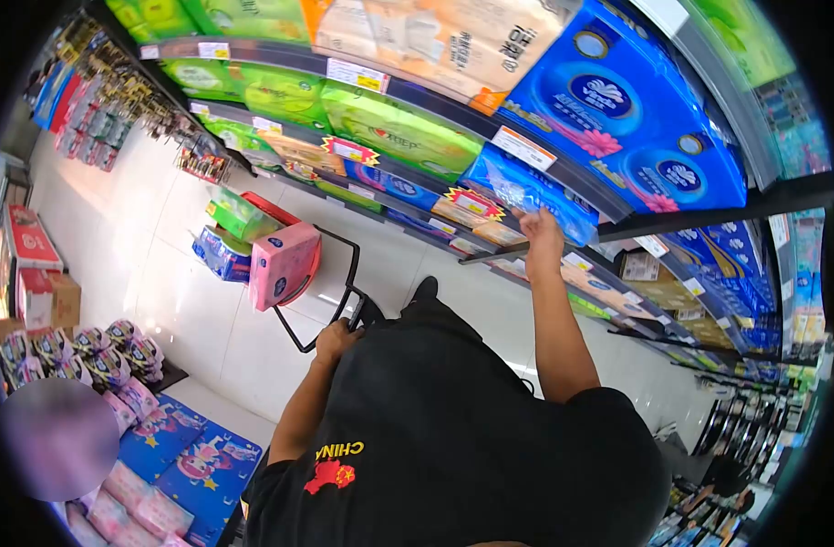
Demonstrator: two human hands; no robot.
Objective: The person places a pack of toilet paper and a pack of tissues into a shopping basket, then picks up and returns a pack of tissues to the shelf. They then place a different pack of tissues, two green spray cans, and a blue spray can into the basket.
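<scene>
left hand (pixel 336 339): closed round the black handle (pixel 344 283) of the shopping basket; fingers wrapped, arm stretched forward and down.
right hand (pixel 540 230): raised to the shelf, fingers on the lower edge of a blue tissue pack (pixel 526 187); whether it grips or only touches, cannot tell.
blue tissue pack: on the shelf just above the right hand, price tag (pixel 523 148) right over it.
shopping basket (pixel 294 239): red, ahead of the left hand on the floor side, well left of the right hand; handle runs back to the left hand.
pink pack (pixel 283 264): stands in the basket, nearest item to the left hand, tilted.
green pack (pixel 237 213): in the basket beyond the pink pack.
small blue pack (pixel 221 253): at the basket's far-left side, beside the pink one.
shelf (pixel 544 246): dark rail running under the right hand; rows of green, orange and blue paper goods above and to both sides.
large blue packs (pixel 617 109): upper tier, above and right of the right hand.
floor (pixel 161 273): pale tiles, below and left of the left hand.
floor stack (pixel 193 456): blue and pink packs low left, well apart from both hands.
shirt (pixel 453 438): black, red print, fills the bottom centre between the arms.
another person (pixel 727 479): far lower right down the aisle, small, well apart.
</scene>
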